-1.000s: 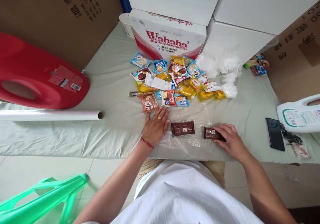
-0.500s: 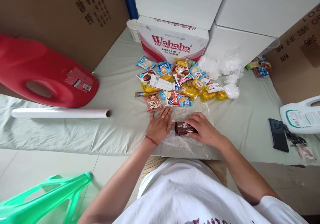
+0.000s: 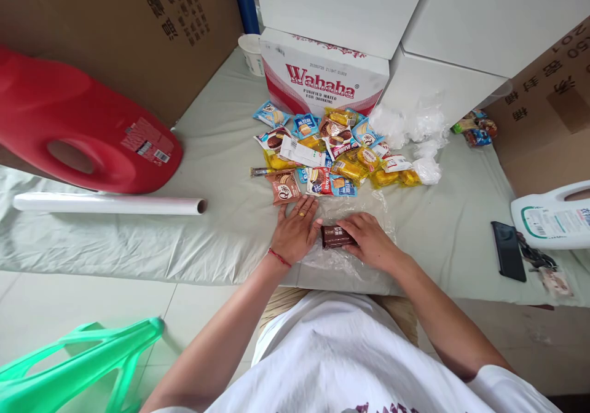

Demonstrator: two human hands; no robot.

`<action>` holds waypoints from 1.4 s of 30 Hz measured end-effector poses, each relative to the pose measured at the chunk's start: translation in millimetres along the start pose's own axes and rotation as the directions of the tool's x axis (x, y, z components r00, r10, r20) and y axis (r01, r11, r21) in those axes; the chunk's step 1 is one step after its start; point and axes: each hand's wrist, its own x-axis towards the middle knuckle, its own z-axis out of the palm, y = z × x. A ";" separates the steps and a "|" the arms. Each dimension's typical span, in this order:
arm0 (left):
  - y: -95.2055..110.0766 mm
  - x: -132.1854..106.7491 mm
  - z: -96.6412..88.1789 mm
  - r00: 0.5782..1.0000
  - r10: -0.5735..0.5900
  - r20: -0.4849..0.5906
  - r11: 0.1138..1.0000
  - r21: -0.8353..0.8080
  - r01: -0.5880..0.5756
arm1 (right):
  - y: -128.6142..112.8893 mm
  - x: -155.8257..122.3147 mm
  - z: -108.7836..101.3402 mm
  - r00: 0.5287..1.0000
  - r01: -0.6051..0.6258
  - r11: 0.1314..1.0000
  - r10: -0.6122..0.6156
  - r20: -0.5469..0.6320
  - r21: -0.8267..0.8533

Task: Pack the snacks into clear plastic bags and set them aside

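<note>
My right hand has its thumb and fingers closed round one end of a dark brown wrapped snack bar. The bar lies over a sheet of clear plastic film at the table's near edge. To its left, my left hand rests flat with fingers stretched, the thumb close to the bar's end. Its fingertips reach a brown snack packet at the front of a heap of small wrapped snacks. In that heap are yellow packets, blue packets and a white label-like piece.
Behind the heap stands a white and red water carton. Crumpled clear plastic lies right of it. On the left are a roll of film and a red jug; rightward, a black phone and white bottle.
The view has shifted slightly. My right hand and the brown snack bar have moved a little left, toward my left thumb. My left hand stays flat in place.
</note>
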 end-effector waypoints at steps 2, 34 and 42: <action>-0.2 -0.2 -0.5 1.000 -0.005 0.000 1.000 -0.007 0.005 | -0.5 -5.0 -1.4 0.999 0.023 1.000 -0.022 -0.040 0.014; -8.3 -15.9 -10.6 0.950 -0.141 -0.280 0.944 -0.326 0.044 | -0.3 12.7 -37.6 0.945 0.318 0.945 -0.310 -0.107 0.071; 0.2 -65.6 -25.6 0.990 0.000 -0.142 0.918 -0.394 -0.056 | -2.3 13.3 -27.9 0.922 0.377 0.920 -0.360 -0.147 0.112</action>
